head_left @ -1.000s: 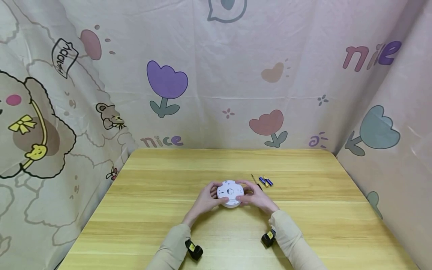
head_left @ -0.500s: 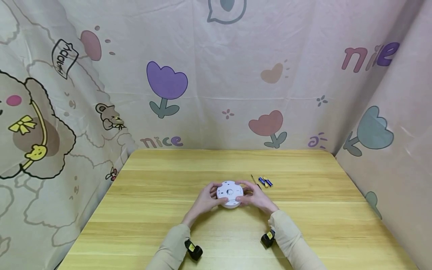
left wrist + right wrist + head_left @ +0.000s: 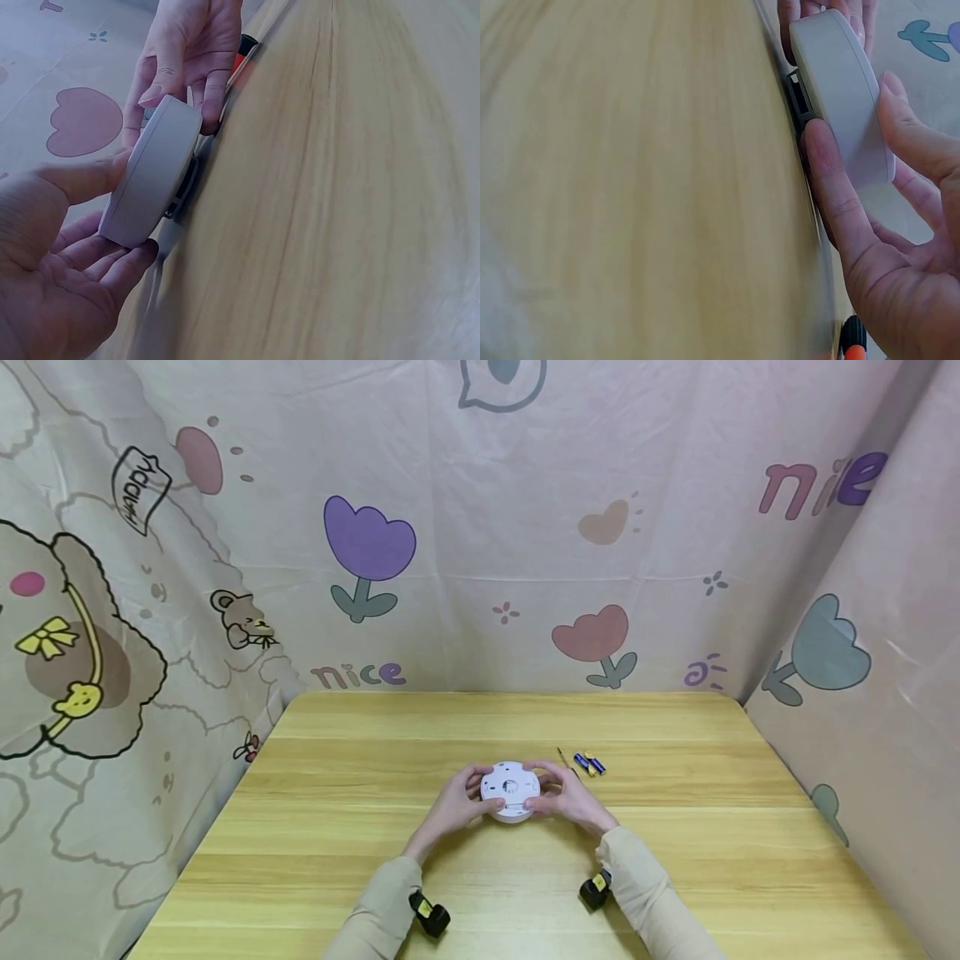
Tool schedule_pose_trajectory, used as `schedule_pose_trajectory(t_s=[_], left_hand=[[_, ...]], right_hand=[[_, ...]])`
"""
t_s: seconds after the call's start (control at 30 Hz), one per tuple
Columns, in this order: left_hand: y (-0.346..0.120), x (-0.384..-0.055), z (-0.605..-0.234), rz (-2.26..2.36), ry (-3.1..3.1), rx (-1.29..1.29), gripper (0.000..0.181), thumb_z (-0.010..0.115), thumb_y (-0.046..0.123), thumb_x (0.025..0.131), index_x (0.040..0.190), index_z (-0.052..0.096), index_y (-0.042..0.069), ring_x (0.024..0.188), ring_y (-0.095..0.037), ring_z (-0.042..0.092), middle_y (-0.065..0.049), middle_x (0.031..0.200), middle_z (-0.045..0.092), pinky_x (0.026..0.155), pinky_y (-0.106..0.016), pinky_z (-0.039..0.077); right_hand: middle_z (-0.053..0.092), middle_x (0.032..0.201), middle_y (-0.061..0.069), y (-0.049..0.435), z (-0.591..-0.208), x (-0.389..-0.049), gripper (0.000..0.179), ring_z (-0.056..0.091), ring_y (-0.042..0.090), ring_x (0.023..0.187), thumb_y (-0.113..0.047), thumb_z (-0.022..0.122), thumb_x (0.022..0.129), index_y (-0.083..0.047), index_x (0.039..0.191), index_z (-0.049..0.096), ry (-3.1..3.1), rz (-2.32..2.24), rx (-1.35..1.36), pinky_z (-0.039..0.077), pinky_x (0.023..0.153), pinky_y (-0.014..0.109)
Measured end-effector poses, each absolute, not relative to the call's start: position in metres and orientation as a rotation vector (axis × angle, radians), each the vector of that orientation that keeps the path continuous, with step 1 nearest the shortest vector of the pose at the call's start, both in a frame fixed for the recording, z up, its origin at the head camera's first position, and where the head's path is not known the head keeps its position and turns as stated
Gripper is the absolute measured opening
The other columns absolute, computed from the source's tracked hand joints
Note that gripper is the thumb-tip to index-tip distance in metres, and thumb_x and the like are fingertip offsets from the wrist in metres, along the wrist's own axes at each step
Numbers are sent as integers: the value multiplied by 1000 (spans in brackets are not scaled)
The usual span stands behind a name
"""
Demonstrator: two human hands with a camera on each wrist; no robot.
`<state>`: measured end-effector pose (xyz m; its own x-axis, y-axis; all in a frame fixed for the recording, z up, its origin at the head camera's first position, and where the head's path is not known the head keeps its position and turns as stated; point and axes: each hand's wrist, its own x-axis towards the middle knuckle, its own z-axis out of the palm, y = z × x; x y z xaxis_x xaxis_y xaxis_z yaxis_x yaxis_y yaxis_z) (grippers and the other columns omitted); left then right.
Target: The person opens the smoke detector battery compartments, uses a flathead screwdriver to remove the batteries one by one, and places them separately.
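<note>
A round white smoke detector (image 3: 511, 789) is held level close over the wooden table, its slotted flat face up. My left hand (image 3: 456, 802) grips its left edge, with the thumb on the top face and the fingers below. From the other side my right hand (image 3: 572, 797) pinches it the same way. Both wrist views show the plain white side wall (image 3: 154, 172) and a black slotted part (image 3: 802, 94) protruding underneath. Beyond the right hand lies a screwdriver (image 3: 562, 757), its black and orange handle (image 3: 853, 339) partly hidden by that hand in the head view.
Several blue and gold batteries (image 3: 590, 765) lie on the table (image 3: 360, 777) just right of the screwdriver. A black camera (image 3: 431, 916) is strapped at the left wrist, another black camera (image 3: 596, 891) at the right. A printed curtain (image 3: 465, 527) hangs behind the table.
</note>
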<state>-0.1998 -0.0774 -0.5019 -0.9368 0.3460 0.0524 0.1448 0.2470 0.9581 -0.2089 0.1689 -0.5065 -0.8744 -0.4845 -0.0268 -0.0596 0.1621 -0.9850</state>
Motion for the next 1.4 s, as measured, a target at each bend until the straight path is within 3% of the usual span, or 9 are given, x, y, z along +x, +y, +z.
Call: schedule_pose_trajectory(t_s=[0.37, 0.63, 0.97, 1.17, 1.4], left_hand=[[-78, -201, -500, 1725, 2385, 518, 59, 78, 4, 85, 135, 51, -10, 134, -45, 53, -32, 141, 55, 112, -50, 46], [-78, -198, -498, 1691, 2476, 502, 44, 64, 2, 95, 135, 51, -12, 129, -48, 56, -36, 138, 55, 110, -52, 48], [-78, -198, -500, 1645, 2422, 531, 71, 80, 13, 85, 142, 45, -10, 134, -44, 53, -31, 145, 52, 113, -49, 46], [-78, -199, -501, 1657, 2428, 501, 69, 80, 13, 85, 141, 47, -10, 133, -44, 55, -30, 143, 54, 113, -50, 46], [-78, -198, -498, 1663, 2433, 510, 65, 78, 10, 86, 140, 47, -12, 131, -44, 56, -32, 141, 55, 111, -50, 48]], right_hand=[[59, 114, 22, 167, -507, -209, 66, 69, 21, 91, -3, 78, 83, -2, 142, 47, 2080, -1808, -500, 65, 80, 40], [61, 120, 27, 166, -507, -207, 67, 70, 21, 92, -3, 79, 82, -1, 141, 48, 2067, -1819, -481, 65, 80, 40], [53, 133, 32, 167, -504, -206, 64, 67, 21, 100, -8, 79, 85, -3, 141, 48, 2113, -1771, -467, 64, 85, 38], [56, 134, 30, 168, -503, -206, 72, 69, 22, 94, -11, 84, 81, -6, 143, 47, 2217, -1658, -509, 60, 86, 29], [51, 143, 36, 167, -501, -208, 74, 71, 21, 92, -6, 84, 78, -3, 141, 45, 2237, -1640, -511, 60, 84, 30]])
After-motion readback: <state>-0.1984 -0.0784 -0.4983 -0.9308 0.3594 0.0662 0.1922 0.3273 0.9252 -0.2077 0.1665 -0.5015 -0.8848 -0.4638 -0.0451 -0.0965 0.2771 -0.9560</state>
